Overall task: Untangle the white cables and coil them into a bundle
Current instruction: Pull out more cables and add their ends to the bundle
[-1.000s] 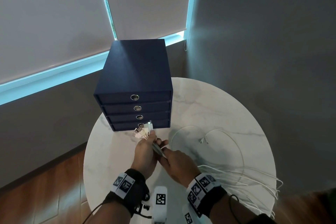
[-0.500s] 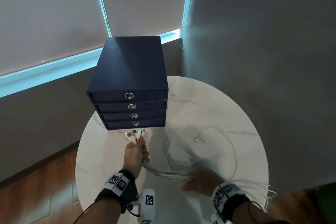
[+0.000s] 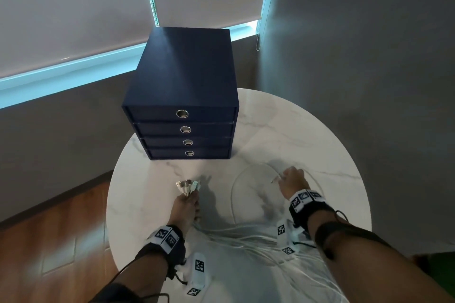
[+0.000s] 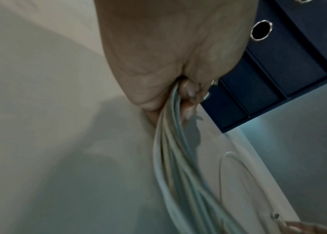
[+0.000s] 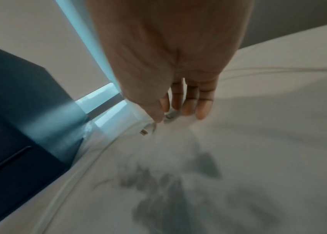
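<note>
Round white marble worktop (image 3: 307, 130) set in a grey-walled corner beneath drawn roller blinds (image 3: 73, 7); wood floor (image 3: 49, 241) visible at lower left. At the far left of the worktop stands a navy four-drawer box (image 3: 182, 96), each drawer front bearing a metal ring pull.

My left hand (image 3: 185, 209) is closed in a fist around a gathered group of white cables (image 3: 241, 236). Their connector ends (image 3: 188, 186) fan out beyond my knuckles toward the drawer box, while the strands trail from the heel of the hand back across the worktop toward its near right edge, where they spill over. In the left wrist view the cables (image 4: 170, 158) emerge together from between the curled fingers (image 4: 188, 96).

My right hand (image 3: 293, 179) lies well apart from the left, over the right half of the worktop. Its thumb and fingers (image 5: 186, 104) point downward, nearly straight, around the loose cable end (image 3: 274, 179), whose small plug (image 5: 143, 131) rests on the marble just beside the thumb. Whether the fingertips already pinch this end I cannot tell. From it a single strand loops in a wide arc on the worktop between my two hands.
</note>
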Demonstrator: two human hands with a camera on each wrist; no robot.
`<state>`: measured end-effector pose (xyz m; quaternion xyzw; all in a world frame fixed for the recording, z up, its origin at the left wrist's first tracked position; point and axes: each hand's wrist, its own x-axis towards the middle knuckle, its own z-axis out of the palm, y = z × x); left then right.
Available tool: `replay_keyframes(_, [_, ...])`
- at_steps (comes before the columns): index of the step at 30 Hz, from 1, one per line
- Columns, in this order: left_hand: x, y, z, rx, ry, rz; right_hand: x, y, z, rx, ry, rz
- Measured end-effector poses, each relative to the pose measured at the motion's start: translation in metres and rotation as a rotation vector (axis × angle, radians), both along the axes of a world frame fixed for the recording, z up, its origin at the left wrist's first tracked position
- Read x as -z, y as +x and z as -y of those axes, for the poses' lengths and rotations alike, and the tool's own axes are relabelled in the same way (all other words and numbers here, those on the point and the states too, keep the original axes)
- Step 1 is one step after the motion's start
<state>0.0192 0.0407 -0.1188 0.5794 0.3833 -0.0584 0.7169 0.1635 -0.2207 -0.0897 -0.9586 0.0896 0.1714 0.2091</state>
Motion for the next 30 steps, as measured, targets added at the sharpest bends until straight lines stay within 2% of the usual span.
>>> replay_keyframes(3, [0.000,-0.001,-0.003,0.007,-0.017,-0.002,0.012,0.001,-0.001,0.014,-0.030,-0.011])
replay_keyframes(9, [0.001,0.001,-0.004,0.036,-0.012,-0.011,0.013,-0.014,-0.013,-0.132,-0.033,0.050])
replay_keyframes(13, [0.004,0.003,-0.005,0.015,-0.027,-0.024,0.013,-0.021,-0.021,-0.157,0.100,0.043])
replay_keyframes(16, [0.004,0.003,-0.005,0.005,-0.029,-0.020,-0.003,-0.012,-0.034,-0.022,0.429,0.162])
replay_keyframes(18, [0.005,0.003,-0.005,0.009,-0.031,-0.012,-0.026,-0.008,-0.049,0.208,0.812,0.268])
replay_keyframes(20, [0.007,0.002,-0.005,0.019,-0.035,-0.006,-0.051,-0.005,-0.065,0.409,1.242,0.217])
replay_keyframes(22, [0.008,0.000,-0.006,0.021,-0.037,-0.003,-0.079,-0.007,-0.082,0.404,1.539,0.093])
replay_keyframes(23, [0.007,0.000,-0.007,0.022,-0.038,-0.004,-0.088,-0.009,-0.091,0.356,1.605,0.053])
replay_keyframes(24, [0.007,-0.001,-0.008,0.028,-0.040,-0.004,-0.095,-0.014,-0.101,0.295,1.614,0.034])
replay_keyframes(25, [0.007,-0.002,-0.008,0.039,-0.041,0.000,-0.097,-0.018,-0.111,0.231,1.537,0.042])
replay_keyframes(28, [0.002,-0.003,-0.007,0.060,-0.038,-0.005,-0.082,-0.039,-0.135,-0.053,1.073,0.079])
replay_keyframes(30, [-0.005,-0.004,-0.005,0.042,-0.046,0.010,-0.063,-0.055,-0.147,-0.212,0.832,0.064])
